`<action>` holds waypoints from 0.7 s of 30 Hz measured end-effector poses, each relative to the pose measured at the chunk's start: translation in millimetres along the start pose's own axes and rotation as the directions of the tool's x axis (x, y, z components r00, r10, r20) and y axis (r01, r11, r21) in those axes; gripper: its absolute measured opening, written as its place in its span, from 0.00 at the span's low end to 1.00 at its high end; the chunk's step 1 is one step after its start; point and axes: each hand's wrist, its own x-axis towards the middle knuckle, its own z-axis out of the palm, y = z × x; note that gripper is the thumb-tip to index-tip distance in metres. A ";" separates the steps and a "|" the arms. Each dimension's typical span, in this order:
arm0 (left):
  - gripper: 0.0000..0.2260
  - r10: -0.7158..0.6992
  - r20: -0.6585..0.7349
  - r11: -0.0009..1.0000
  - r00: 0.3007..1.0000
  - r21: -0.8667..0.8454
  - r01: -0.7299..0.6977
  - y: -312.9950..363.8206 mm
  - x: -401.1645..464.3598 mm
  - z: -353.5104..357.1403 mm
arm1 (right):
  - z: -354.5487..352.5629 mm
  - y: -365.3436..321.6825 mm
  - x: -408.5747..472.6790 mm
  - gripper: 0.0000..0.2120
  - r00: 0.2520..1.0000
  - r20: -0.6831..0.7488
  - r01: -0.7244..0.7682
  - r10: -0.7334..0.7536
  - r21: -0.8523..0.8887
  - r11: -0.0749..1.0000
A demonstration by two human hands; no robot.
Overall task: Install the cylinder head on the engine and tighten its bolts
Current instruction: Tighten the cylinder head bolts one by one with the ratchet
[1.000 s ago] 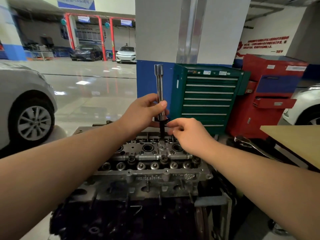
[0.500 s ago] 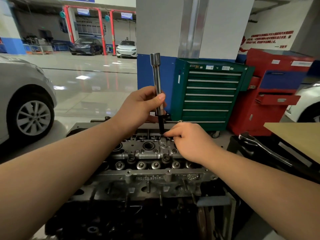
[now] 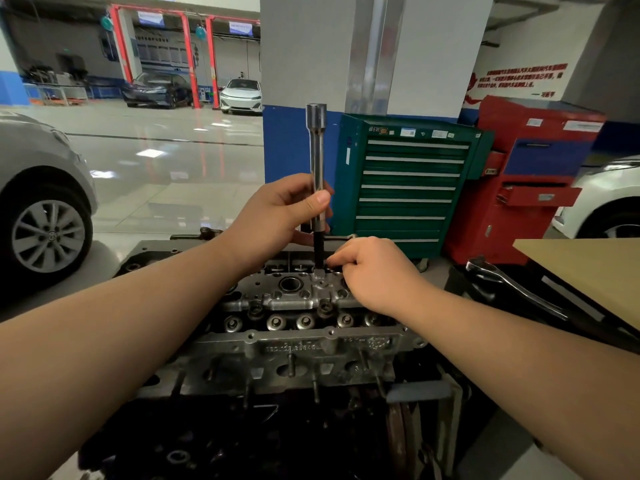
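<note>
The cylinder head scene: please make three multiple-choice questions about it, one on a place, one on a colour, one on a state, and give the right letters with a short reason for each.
1. Where does the ratchet wrench lie?
A. on the dark bench to the right of the engine
B. on top of the green tool cabinet
C. on the floor beside the grey car

2. What colour is the drawer cabinet directly behind the long extension bar?
A. yellow
B. green
C. black

3. How is the left hand engaged?
A. flat on the cylinder head
B. hanging free
C. gripping the upright bar

Answers:
1 A, its chrome handle rests on the dark surface right of the cylinder head.
2 B, the green cabinet stands beside the red cabinet.
3 C, fingers and thumb wrap the bar while the right hand pinches near its lower end.
</note>
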 end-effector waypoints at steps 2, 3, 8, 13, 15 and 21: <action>0.08 0.018 0.020 1.000 1.000 0.014 -0.019 0.1 0.2 2.3 | -0.1 -0.1 0.1 0.23 1.000 0.002 0.005 -0.005 -0.009 1.000; 0.08 0.025 0.032 1.000 0.999 0.016 -0.025 -0.3 -0.1 3.1 | 0.0 0.2 0.4 0.23 1.000 -0.001 0.010 -0.010 -0.015 1.000; 0.08 0.040 0.075 0.997 0.996 0.063 -0.045 -3.7 -1.7 5.8 | 2.3 1.8 -1.8 0.21 0.997 -0.035 0.062 -0.063 -0.028 0.998; 0.10 0.027 0.136 0.999 0.990 0.016 -0.029 -5.0 -0.2 3.9 | 1.6 2.0 -6.9 0.16 0.982 -0.180 0.069 -0.051 0.098 0.993; 0.11 0.015 0.167 1.000 0.986 -0.027 -0.011 -6.5 -0.8 3.3 | -8.5 -0.9 -10.0 0.15 0.937 -0.348 0.117 -0.007 0.295 0.948; 0.14 -0.085 0.229 0.966 0.970 -0.220 0.136 -8.2 -1.6 5.9 | -77.7 -47.7 23.2 0.29 0.966 -0.256 0.191 -0.034 0.620 0.761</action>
